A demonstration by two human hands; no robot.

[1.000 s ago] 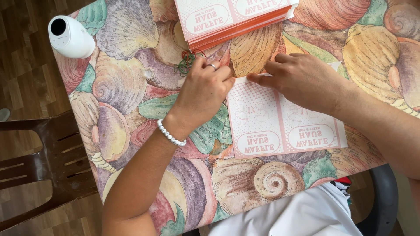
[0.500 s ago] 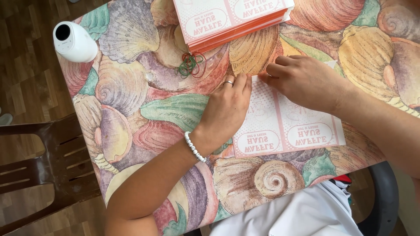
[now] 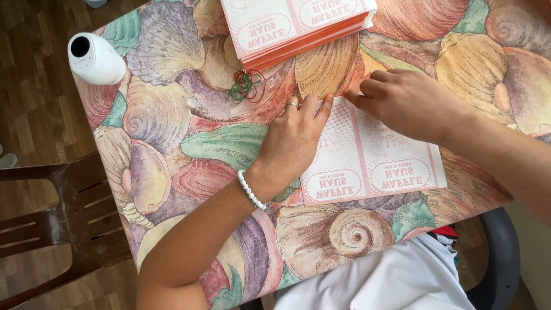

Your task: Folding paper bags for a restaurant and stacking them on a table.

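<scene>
We are pressing a flat pink-and-white printed sheet [image 3: 373, 166] against the desk [image 3: 172, 126], and the likeliest trouble, as we judge it, is the sheet sliding on the glossy shell-patterned cover while our fingers are working its far edge, which would leave any crease crooked. Our left hand [image 3: 293, 143] is lying flat and spread on the sheet's left part, palm down, fingers pointing to the far side, a ring on one finger and a white bead bracelet [image 3: 251, 189] at the wrist. Our right hand [image 3: 407, 103] is resting on the far right part of the sheet with its fingers curled and pinching at the far edge; how firmly they are gripping we cannot tell. The two hands are nearly touching at the fingertips. Just beyond them a tangle of rubber bands [image 3: 247, 86] is lying loose, and a stack of like sheets [image 3: 298, 28] is sitting at the far edge, where a careless push could be knocking it askew. A white bottle [image 3: 94, 57] is standing at the far left corner.
</scene>
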